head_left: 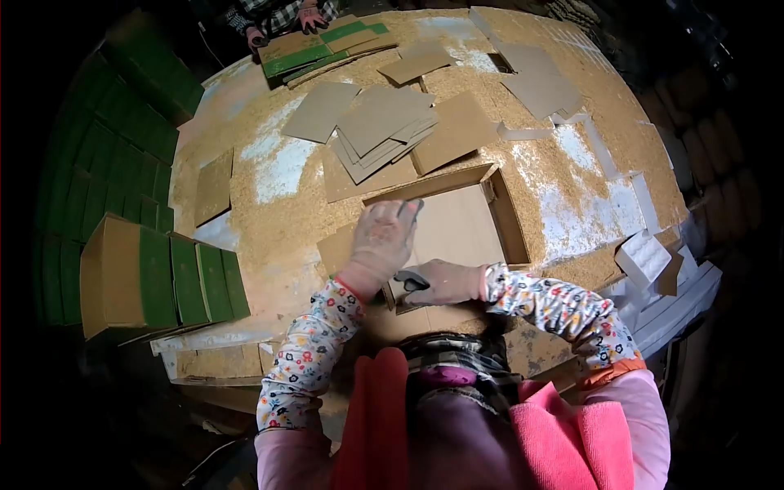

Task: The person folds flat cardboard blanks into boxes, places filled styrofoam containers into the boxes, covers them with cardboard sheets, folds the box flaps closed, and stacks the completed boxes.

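Observation:
An open cardboard box [453, 216] lies in front of me at the table's near edge, a pale flat sheet covering its bottom. My left hand [384, 237], in a worn light glove, rests over the box's left wall with fingers stretched forward. Lower down, my right hand [445, 282] reaches left to the box's near-left corner, its dark-tipped fingers curled at the wall there. The near wall is partly hidden by my hands and sleeves. Just beyond the box is a stack of flat cardboard sheets [388, 131].
Green cartons [175, 278] stand along the left side, with more stacked behind. Across the table [253, 237], another person's gloved hands [310, 18] touch green cardboard [306, 57]. A white foam block [645, 259] sits at the right edge. Cardboard pieces [539, 91] lie at the far right.

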Available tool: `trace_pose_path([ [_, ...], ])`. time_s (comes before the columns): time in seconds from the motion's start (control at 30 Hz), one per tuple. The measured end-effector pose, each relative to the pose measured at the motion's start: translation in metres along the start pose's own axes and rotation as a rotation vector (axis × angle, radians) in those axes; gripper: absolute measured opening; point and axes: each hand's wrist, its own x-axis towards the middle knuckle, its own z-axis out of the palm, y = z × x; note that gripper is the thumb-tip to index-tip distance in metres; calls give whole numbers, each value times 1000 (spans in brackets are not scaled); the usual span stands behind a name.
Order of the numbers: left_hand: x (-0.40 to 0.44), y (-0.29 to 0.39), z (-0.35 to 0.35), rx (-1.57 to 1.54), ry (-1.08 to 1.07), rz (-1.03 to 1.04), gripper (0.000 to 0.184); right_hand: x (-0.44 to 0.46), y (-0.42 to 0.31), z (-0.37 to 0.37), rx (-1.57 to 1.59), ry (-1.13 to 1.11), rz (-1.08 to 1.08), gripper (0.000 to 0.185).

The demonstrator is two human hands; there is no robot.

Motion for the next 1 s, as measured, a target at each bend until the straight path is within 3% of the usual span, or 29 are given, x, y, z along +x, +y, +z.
trace_pose_path([
  [0.03,-3,8,8,31,-421,-83,45,-16,-23,-21,-109,-80,111,44],
  [0.07,4,23,7,25,-806,-215,50,-20,-2,-22,-328,53,156,48],
  [0.1,-5,24,25,207,-961,-76,55,-26,15,-18,-637,387,195,52],
  [0.13,-6,29,47,230,-981,-88,58,-27,30,-17,-847,458,312,56],
  [0.2,1,33,39,96,-916,-23,60,-32,94,-21,-735,299,315,57],
  [0.23,-9,22,34,-2,-662,24,57,-39,99,-53,-343,222,197,55],
  [0.27,-18,16,18,90,-236,50,50,-51,96,-90,40,129,77,54],
  [0.3,-20,-2,12,77,147,14,46,-75,86,-106,25,393,51,53],
  [0.33,-25,-5,-4,30,262,-279,43,-94,87,-118,15,658,27,53],
  [0.4,-57,-46,71,-1259,468,-938,48,-103,145,-129,389,589,117,55],
  [0.43,-66,-47,110,-834,267,-895,58,-89,177,-122,740,399,225,62],
  [0.47,-69,-38,136,-416,56,-825,68,-64,206,-102,421,329,352,67],
  [0.5,-49,-2,117,-653,125,-960,76,-33,228,-80,86,256,454,72],
  [0.57,-52,-14,120,-720,118,-950,75,-17,218,-86,-217,244,441,80],
  [0.6,-59,-21,121,-753,130,-952,75,-27,195,-83,-168,278,346,81],
  [0.67,-71,-30,116,-780,86,-903,69,-41,196,-65,472,411,158,81],
  [0.73,-83,-45,108,-825,99,-900,62,-39,145,-48,1004,517,211,68],
  [0.77,-92,-52,99,-954,164,-968,58,-33,173,-40,1259,418,276,53],
  [0.8,-103,-60,84,-1220,304,-1046,54,-28,149,-34,1194,462,92,42],
  [0.87,-134,-75,24,-1666,705,-1001,47,-8,117,-24,1254,491,19,48],
  [0.9,-161,-78,-14,-836,768,-878,52,11,93,-23,1239,458,-58,54],
  [0.93,-181,-82,-87,-329,863,-548,61,26,67,-20,1228,435,-128,59],
  [0.97,-212,-113,-105,145,1136,-415,67,47,20,-21,1414,258,-151,65],
  [1.0,-228,-136,-170,225,1285,-352,59,68,-21,-21,1595,74,-166,71],
])
